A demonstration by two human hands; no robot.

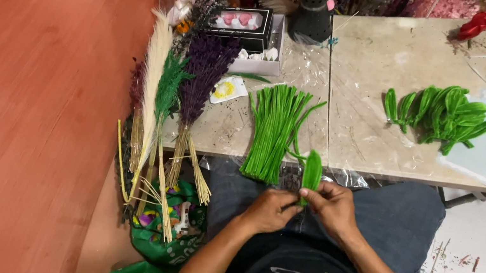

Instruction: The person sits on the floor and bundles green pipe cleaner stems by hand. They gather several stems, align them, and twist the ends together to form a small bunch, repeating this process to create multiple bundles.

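Two hands pinch a green pipe-cleaner leaf over the lap, low centre of the frame.

The left hand (pixel 268 210) and right hand (pixel 331 206) both close on the folded leaf (pixel 312 169), apparently at its base; straight green stems (pixel 272 131) lie just above on the desk (pixel 373 79), finished leaves (pixel 442 115) at upper right.

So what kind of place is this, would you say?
Probably a craft or florist's workbench: a bundle of green pipe cleaners, dried flower stems, and both hands shaping a green leaf.
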